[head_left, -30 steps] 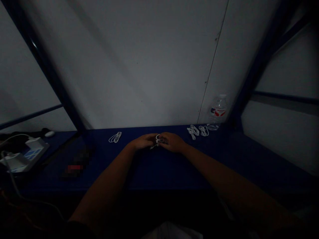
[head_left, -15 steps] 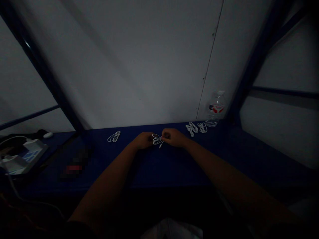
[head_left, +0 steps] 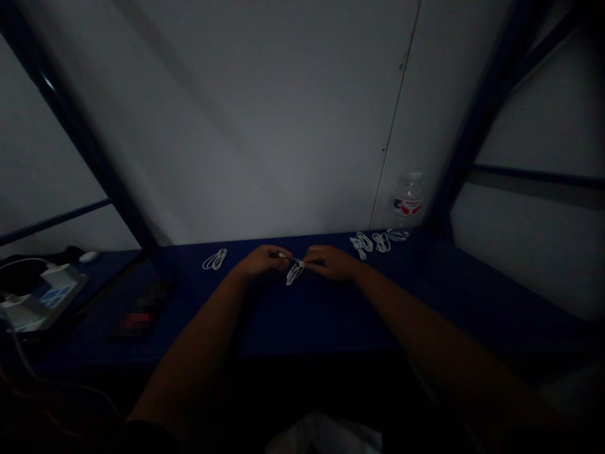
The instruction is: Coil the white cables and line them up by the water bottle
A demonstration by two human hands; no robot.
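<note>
Between my two hands, above the blue surface, is a white cable (head_left: 295, 273) coiled into a narrow loop. My right hand (head_left: 329, 262) pinches the coil at its upper end. With thumb and fingers closed, my left hand (head_left: 268, 260) grips the cable's plug end, and a short stretch of cable runs across to the coil. The loops hang down at a slant toward me. Dim light hides the finer detail of the fingers.
A coiled white cable (head_left: 215, 259) lies to the left. Two more cable bundles (head_left: 362, 244) lie at the right, near an upright clear bottle (head_left: 407, 207). A power strip (head_left: 61, 291) with plugs stands far left. Behind rises a grey wall (head_left: 283, 126) between blue posts.
My left hand has moved slightly left, drawing the plug end away from the coil. The coil, spread sideways before, now hangs narrower and slanted from my right hand.
</note>
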